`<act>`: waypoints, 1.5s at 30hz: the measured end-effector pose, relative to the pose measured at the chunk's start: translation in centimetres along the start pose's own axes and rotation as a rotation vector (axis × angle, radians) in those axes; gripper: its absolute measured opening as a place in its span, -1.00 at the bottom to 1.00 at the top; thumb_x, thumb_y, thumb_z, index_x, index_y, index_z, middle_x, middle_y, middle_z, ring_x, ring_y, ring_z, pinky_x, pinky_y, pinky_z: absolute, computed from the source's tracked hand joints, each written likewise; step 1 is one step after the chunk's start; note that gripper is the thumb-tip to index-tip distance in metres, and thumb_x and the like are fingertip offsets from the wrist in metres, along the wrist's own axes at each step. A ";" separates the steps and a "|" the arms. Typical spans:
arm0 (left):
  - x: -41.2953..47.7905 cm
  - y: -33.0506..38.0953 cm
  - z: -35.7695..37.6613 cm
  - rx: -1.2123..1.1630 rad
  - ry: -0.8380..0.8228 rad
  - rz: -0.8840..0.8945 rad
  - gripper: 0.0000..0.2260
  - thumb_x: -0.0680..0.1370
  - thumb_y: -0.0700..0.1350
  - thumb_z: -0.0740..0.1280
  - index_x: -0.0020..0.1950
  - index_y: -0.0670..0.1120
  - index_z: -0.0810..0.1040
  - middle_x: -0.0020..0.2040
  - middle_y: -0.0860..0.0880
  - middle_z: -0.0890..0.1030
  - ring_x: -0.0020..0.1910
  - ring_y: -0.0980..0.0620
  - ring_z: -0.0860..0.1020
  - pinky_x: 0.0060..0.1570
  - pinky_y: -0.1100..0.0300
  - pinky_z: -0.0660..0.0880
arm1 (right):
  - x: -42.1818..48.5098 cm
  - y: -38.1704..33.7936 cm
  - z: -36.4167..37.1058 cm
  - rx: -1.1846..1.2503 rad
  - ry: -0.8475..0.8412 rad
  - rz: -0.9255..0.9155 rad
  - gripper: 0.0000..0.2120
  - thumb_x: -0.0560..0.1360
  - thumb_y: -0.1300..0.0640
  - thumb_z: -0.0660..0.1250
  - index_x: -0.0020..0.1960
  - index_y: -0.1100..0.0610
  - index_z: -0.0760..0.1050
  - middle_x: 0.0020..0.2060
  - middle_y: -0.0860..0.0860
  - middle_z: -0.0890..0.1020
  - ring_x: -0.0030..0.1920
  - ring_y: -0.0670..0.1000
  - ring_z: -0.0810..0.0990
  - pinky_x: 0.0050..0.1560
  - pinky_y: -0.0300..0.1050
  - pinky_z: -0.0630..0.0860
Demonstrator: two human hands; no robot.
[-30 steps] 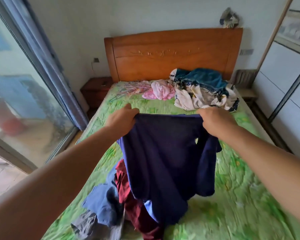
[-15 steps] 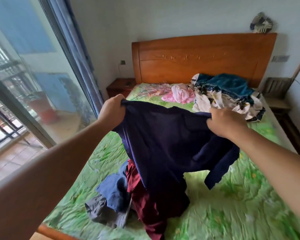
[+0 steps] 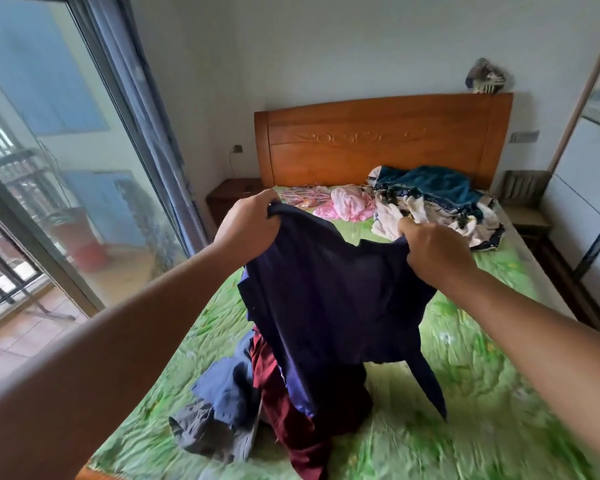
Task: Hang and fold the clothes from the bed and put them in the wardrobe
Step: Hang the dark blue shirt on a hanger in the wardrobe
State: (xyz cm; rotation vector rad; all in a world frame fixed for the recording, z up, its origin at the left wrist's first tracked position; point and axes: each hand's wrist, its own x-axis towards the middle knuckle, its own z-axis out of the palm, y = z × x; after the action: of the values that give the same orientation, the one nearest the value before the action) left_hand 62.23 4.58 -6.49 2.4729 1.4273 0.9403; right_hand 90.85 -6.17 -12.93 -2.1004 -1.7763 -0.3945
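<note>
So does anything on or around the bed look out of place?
One thing: a patterned bundle is perched on top of the headboard at its right end, an odd spot. The loose clothes on the bed simply await sorting.

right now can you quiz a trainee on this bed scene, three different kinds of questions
1. True or false: both hands hold the navy shirt up above the bed.
2. Which garment lies nearest the hanging shirt's lower edge? A) maroon garment B) pink garment C) teal garment
3. Fill in: the pink hangers lie near the wooden ____.

Key:
1. True: left hand and right hand each keep a grip on its top edge.
2. A
3. headboard
</note>
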 end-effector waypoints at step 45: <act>-25.8 60.1 20.2 -0.596 -0.695 0.233 -0.72 0.47 -0.05 0.23 -0.06 -0.23 0.59 -0.09 -0.27 0.64 0.00 -0.27 0.62 -0.02 -0.10 0.54 | -52.5 39.4 -31.4 0.526 0.367 1.304 -0.62 0.31 -0.09 0.15 -0.11 0.15 0.54 -0.14 0.16 0.67 -0.05 0.21 0.66 0.03 0.14 0.58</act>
State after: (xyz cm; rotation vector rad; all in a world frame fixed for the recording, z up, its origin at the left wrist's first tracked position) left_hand 108.88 -45.42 -9.70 2.1785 0.5452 0.3679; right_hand 121.30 -72.17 -11.28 -2.0872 -0.0729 0.0715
